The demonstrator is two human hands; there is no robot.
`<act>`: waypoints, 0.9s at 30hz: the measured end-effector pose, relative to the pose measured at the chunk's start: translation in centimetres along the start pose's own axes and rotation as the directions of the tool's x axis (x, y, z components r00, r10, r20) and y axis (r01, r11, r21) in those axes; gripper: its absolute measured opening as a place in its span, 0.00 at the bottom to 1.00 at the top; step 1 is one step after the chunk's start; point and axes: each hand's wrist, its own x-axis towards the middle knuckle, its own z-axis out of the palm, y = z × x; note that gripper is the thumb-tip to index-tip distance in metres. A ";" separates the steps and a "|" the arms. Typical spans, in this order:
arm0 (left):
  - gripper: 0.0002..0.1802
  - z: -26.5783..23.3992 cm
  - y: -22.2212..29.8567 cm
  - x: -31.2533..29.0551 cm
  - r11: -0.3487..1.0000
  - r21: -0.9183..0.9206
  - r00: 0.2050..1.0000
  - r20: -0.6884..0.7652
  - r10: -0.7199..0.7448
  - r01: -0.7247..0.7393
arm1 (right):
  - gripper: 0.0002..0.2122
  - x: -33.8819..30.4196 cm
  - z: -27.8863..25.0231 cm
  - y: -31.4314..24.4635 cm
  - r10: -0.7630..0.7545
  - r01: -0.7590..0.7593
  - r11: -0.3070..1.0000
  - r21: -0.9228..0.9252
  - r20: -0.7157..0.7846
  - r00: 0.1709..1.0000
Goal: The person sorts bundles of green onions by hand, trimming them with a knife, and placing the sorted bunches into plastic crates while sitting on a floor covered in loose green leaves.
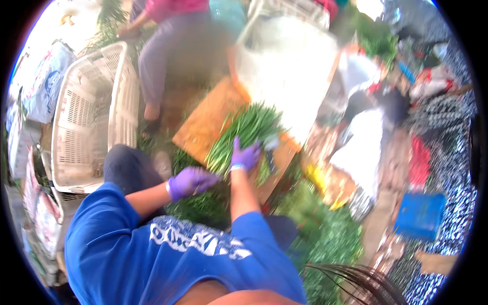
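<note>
The right hand [245, 156], in a purple glove, grips a bunch of greens [243, 133] lying across a wooden board [206, 122], stems fanning toward the board's far edge. The left hand [190, 181], gloved too, closes on a few stems near the bunch's lower end, probably pinching them; blur hides the fingers. A white crate [94, 114] stands well left. Loose greens [325, 234] crowd the board's near edge.

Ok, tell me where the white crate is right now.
In the head view the white crate stands on its side at the left, beside the person's left knee and left of the wooden board.
</note>
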 end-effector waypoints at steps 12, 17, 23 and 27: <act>0.28 -1.5 -2.0 6.8 0.780 0.531 0.937 -0.283 -0.205 0.331 | 0.42 1.1 -4.3 -4.3 0.120 -0.114 0.993 -0.043 0.180 0.976; 0.33 -2.9 -8.4 8.2 0.747 0.217 0.717 -0.533 -0.449 0.628 | 0.32 -0.8 -2.9 0.4 0.256 -0.204 0.845 0.495 -0.039 0.966; 0.39 3.7 -7.9 10.0 0.802 0.230 0.817 -0.344 -0.463 0.551 | 0.21 0.0 1.1 5.9 -0.177 -0.433 0.232 0.871 0.476 0.862; 0.43 4.7 -8.9 9.8 0.824 0.183 0.824 -0.325 -0.464 0.537 | 0.22 0.9 4.0 3.8 -0.227 -0.507 0.344 0.790 0.594 0.772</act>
